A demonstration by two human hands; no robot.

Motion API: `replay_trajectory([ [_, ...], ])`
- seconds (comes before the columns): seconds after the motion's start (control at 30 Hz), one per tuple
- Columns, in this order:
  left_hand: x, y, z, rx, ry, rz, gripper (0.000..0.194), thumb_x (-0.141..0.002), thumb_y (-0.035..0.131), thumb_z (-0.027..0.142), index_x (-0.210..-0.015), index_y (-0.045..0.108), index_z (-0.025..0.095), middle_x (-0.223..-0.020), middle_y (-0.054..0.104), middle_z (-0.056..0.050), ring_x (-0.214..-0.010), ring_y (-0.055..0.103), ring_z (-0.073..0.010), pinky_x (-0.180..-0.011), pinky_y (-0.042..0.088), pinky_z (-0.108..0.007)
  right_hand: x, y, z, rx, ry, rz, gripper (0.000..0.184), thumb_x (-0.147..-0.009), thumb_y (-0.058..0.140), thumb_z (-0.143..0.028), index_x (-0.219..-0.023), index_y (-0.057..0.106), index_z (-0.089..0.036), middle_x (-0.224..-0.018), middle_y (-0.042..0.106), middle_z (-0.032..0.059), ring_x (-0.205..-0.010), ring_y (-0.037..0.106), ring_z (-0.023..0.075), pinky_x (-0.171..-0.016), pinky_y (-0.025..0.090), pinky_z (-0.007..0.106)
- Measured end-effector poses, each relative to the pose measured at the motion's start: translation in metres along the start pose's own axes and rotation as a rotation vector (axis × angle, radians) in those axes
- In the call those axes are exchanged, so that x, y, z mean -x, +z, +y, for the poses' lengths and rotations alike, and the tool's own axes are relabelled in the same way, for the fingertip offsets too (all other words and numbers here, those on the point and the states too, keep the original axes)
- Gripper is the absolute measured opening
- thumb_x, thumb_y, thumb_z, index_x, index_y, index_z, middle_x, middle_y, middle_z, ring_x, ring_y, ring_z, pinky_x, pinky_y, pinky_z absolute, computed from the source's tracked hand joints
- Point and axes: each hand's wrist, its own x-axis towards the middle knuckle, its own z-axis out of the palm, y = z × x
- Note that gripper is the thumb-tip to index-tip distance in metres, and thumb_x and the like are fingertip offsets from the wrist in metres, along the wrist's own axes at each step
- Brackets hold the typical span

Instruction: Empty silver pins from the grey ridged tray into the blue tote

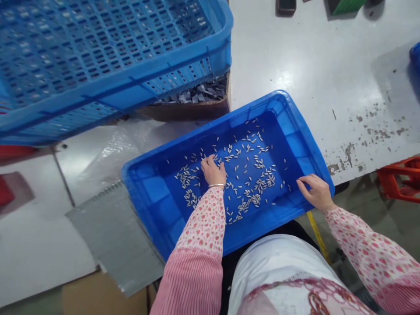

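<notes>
A blue plastic tray [149,203] lies tilted in view, its floor strewn with many small silvery, seed-shaped pieces [260,183]. Inside it, my left hand [215,173] reaches down among the pieces at the middle left. Its thumb and fingers are apart, and I see nothing held between them. Over the tray's right front corner is my right hand [316,192], with thumb and fingertips drawn close together. Whether a piece sits in that pinch is too small to tell.
A large blue perforated crate [114,78] stands at upper left, above a cardboard box [197,111] of dark, flat chips. Grey sheet material [114,236] lies left of the tray. The white table [262,57] has a worn right edge, with an orange crate [400,179] beyond.
</notes>
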Motion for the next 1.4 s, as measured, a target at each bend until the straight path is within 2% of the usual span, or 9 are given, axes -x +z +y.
replay_trajectory([
  [0.17, 0.007, 0.014, 0.002, 0.023, 0.129, -0.221, 0.023, -0.082, 0.055, 0.011, -0.100, 0.064, 0.021, -0.108, 0.054, -0.010, -0.097, 0.056, -0.0217, -0.091, 0.045, -0.036, 0.000, 0.000, 0.000, 0.007, -0.006, 0.001, 0.010, -0.090, 0.058, -0.025, -0.085, 0.064, -0.019, -0.078, 0.069, 0.0019, -0.073, 0.063, 0.0161, -0.070, 0.049, 0.029],
  [0.27, 0.018, 0.019, 0.004, 0.074, 0.179, -0.252, 0.018, -0.087, 0.049, 0.013, -0.091, 0.064, 0.021, -0.096, 0.060, -0.006, -0.085, 0.059, -0.0173, -0.083, 0.048, -0.029, 0.000, -0.001, 0.000, 0.001, -0.005, 0.005, 0.010, -0.090, 0.058, -0.025, -0.084, 0.064, -0.019, -0.077, 0.069, 0.0021, -0.072, 0.063, 0.0162, -0.069, 0.049, 0.029],
  [0.6, -0.012, -0.025, -0.046, 0.099, 0.002, 0.079, 0.029, -0.081, 0.048, 0.009, -0.105, 0.061, 0.016, -0.112, 0.056, -0.011, -0.083, 0.058, -0.0172, -0.092, 0.046, -0.035, 0.001, 0.000, 0.001, 0.016, -0.001, 0.005, 0.012, -0.090, 0.058, -0.027, -0.083, 0.065, -0.019, -0.078, 0.070, 0.0024, -0.071, 0.064, 0.0163, -0.069, 0.050, 0.029],
  [0.7, -0.026, -0.033, -0.054, 0.050, -0.063, 0.150, 0.033, -0.079, 0.054, 0.011, -0.111, 0.061, 0.014, -0.114, 0.052, -0.014, -0.100, 0.056, -0.0237, -0.098, 0.043, -0.040, 0.002, 0.001, 0.003, 0.029, -0.011, 0.009, 0.011, -0.089, 0.059, -0.027, -0.084, 0.065, -0.019, -0.078, 0.070, 0.0017, -0.072, 0.064, 0.0159, -0.070, 0.049, 0.028],
  [0.8, -0.026, -0.031, -0.044, -0.048, -0.016, 0.029, 0.040, -0.079, 0.055, 0.010, -0.118, 0.060, 0.014, -0.122, 0.049, -0.017, -0.118, 0.047, -0.0309, -0.103, 0.036, -0.048, 0.003, 0.001, 0.004, 0.043, -0.029, 0.005, 0.011, -0.090, 0.059, -0.027, -0.084, 0.064, -0.019, -0.078, 0.069, 0.0014, -0.072, 0.063, 0.0155, -0.070, 0.049, 0.028],
  [0.9, -0.008, -0.022, -0.025, -0.044, 0.138, -0.185, 0.030, -0.079, 0.056, 0.011, -0.106, 0.066, 0.023, -0.118, 0.055, -0.011, -0.113, 0.050, -0.0273, -0.099, 0.040, -0.042, 0.004, 0.001, 0.004, 0.052, -0.035, -0.002, 0.011, -0.090, 0.059, -0.028, -0.084, 0.064, -0.019, -0.078, 0.069, 0.0013, -0.072, 0.063, 0.0152, -0.071, 0.048, 0.027],
  [1.03, 0.027, -0.019, -0.022, 0.005, 0.139, -0.216, 0.022, -0.081, 0.057, 0.015, -0.101, 0.064, 0.022, -0.106, 0.060, -0.008, -0.103, 0.055, -0.0224, -0.090, 0.045, -0.035, 0.003, 0.002, 0.004, 0.060, -0.034, -0.005, 0.014, -0.090, 0.059, -0.030, -0.084, 0.064, -0.019, -0.078, 0.069, 0.0014, -0.070, 0.063, 0.0149, -0.070, 0.049, 0.027],
  [1.23, 0.072, -0.073, -0.056, 0.078, 0.042, -0.144, 0.009, -0.087, 0.054, 0.022, -0.085, 0.063, 0.021, -0.083, 0.063, -0.002, -0.073, 0.059, -0.0153, -0.074, 0.048, -0.029, 0.011, 0.005, 0.016, 0.097, -0.032, 0.005, 0.024, -0.091, 0.053, -0.039, -0.083, 0.066, -0.020, -0.076, 0.069, 0.0033, -0.067, 0.064, 0.0189, -0.064, 0.050, 0.031],
  [1.4, 0.114, -0.140, -0.088, 0.082, -0.048, 0.191, 0.022, -0.092, 0.045, 0.027, -0.108, 0.060, 0.021, -0.110, 0.063, -0.010, -0.106, 0.058, -0.0198, -0.096, 0.046, -0.035, 0.004, -0.009, -0.009, -0.103, -0.138, 0.043, 0.039, -0.089, 0.049, -0.057, -0.080, 0.065, -0.023, -0.070, 0.065, 0.0030, -0.054, 0.061, 0.0196, -0.048, 0.046, 0.031],
])
